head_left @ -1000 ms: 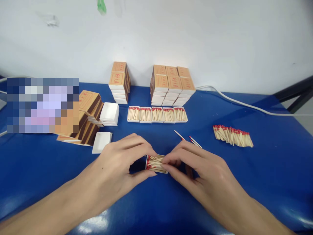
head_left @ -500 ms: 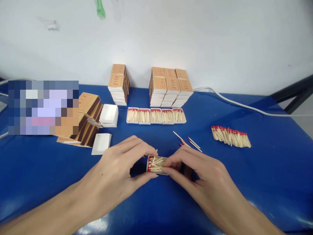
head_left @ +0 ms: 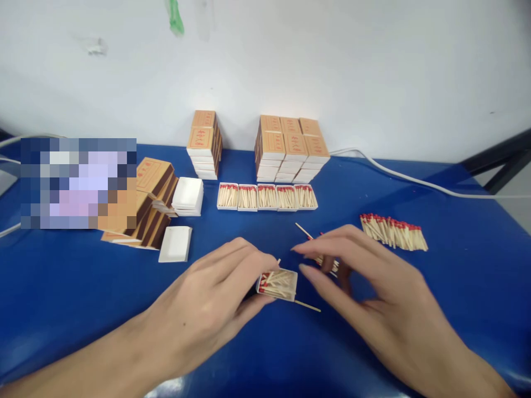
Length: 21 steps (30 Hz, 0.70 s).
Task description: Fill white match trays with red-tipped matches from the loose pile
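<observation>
My left hand [head_left: 224,287] grips a small white matchbox tray [head_left: 292,287] by its left end, thumb in front and fingers behind. Red-tipped matches [head_left: 274,282] lie crisscrossed inside it. One match [head_left: 307,305] juts out on the table by the tray's lower right corner. My right hand [head_left: 369,287] hovers to the right of the tray, thumb and index finger apart, with nothing visible between them. Under its fingers are a few loose matches [head_left: 304,230], partly hidden. Farther right lies a heap of matches [head_left: 393,232], heads pointing away from me.
Behind my hands runs a row of filled trays [head_left: 267,197]. Closed matchboxes stand stacked by the wall in a left pile [head_left: 202,138] and a right pile [head_left: 292,143]. At left are empty trays [head_left: 176,244] and matchbox sleeves [head_left: 151,179]. A white cable [head_left: 406,179] crosses the back right.
My right hand has let go of the tray's right end and moved right, its fingers parting. The tray has shifted slightly right in my left hand, and a match now shows beside it.
</observation>
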Each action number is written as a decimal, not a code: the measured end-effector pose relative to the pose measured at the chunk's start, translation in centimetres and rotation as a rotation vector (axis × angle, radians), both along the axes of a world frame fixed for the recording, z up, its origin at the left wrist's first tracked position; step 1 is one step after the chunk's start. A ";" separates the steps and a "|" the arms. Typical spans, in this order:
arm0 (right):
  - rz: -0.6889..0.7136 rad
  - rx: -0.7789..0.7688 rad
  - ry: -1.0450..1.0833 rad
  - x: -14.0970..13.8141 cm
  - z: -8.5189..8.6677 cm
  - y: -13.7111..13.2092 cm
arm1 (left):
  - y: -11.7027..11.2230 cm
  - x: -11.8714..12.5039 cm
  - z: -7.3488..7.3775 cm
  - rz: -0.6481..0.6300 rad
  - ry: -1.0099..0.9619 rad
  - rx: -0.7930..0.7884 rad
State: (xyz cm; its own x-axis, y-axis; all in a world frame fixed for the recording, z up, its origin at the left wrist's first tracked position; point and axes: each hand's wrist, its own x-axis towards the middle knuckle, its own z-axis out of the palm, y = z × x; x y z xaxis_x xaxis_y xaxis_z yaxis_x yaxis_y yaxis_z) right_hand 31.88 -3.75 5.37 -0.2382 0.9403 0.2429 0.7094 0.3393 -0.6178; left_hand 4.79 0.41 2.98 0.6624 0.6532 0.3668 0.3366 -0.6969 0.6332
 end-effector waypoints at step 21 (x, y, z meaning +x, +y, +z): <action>0.095 0.161 -0.091 -1.9 -1.2 -0.1 | 0.6 -0.3 -0.1 0.036 0.073 -0.075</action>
State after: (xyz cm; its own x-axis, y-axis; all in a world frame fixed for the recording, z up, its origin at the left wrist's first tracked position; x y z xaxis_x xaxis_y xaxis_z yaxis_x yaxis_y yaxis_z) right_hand 29.97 -3.82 4.17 -0.3519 0.8635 0.3614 0.7196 0.4965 -0.4855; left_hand 4.50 1.02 2.91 0.6613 0.7007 0.2678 0.4072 -0.6351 0.6563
